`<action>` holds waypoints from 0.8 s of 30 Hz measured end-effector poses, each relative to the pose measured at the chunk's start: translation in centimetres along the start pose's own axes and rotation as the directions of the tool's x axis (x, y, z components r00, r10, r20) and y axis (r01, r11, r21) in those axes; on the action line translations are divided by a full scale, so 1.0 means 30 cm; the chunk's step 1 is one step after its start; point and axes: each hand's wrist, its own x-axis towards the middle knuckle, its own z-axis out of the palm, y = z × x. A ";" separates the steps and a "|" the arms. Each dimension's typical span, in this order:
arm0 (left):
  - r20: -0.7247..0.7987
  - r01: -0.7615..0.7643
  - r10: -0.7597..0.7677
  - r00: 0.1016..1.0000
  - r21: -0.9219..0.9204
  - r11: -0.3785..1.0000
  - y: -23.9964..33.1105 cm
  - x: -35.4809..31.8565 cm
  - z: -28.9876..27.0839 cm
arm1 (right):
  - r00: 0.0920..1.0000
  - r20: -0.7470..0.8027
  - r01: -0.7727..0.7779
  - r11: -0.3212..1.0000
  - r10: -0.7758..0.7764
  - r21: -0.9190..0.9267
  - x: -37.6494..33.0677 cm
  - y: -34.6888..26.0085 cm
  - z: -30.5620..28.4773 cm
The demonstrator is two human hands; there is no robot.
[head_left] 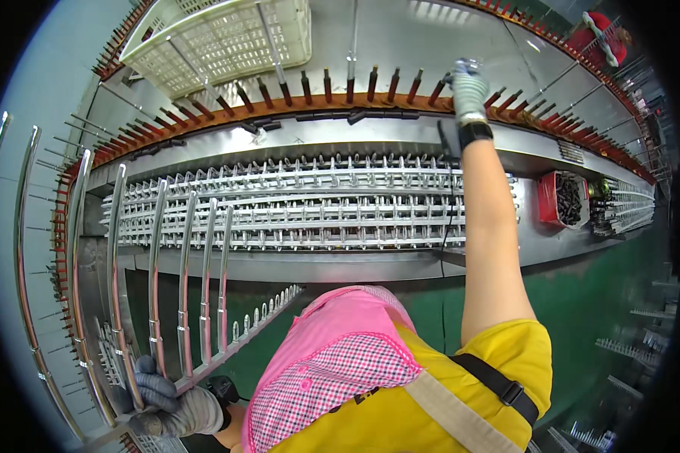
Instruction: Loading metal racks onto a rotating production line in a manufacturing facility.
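My left hand (170, 400), in a grey glove, grips the lower end of a metal rack (204, 355) at the lower left. The rack carries several long polished metal bars (156, 264) that stand side by side. My right hand (469, 90), in a white knit glove with a black wristband, reaches far up to a curved row of brown-tipped pegs (370, 83). Its fingers curl around something small and shiny that is too blurred to name. A thin black strip (447, 189) hangs down just left of that forearm.
A wide bed of silvery racks with small upright pins (302, 204) lies across the middle. A white plastic crate (219, 38) sits at the top left. A red bin of dark parts (563, 198) stands at the right. The floor (582, 302) is green, with more pin racks (627, 351) lower right.
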 end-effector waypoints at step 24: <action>-0.036 0.072 -0.077 0.996 -0.122 0.990 0.047 -0.080 0.103 | 0.949 0.313 -0.150 0.807 -0.045 0.571 -0.311 0.057 0.005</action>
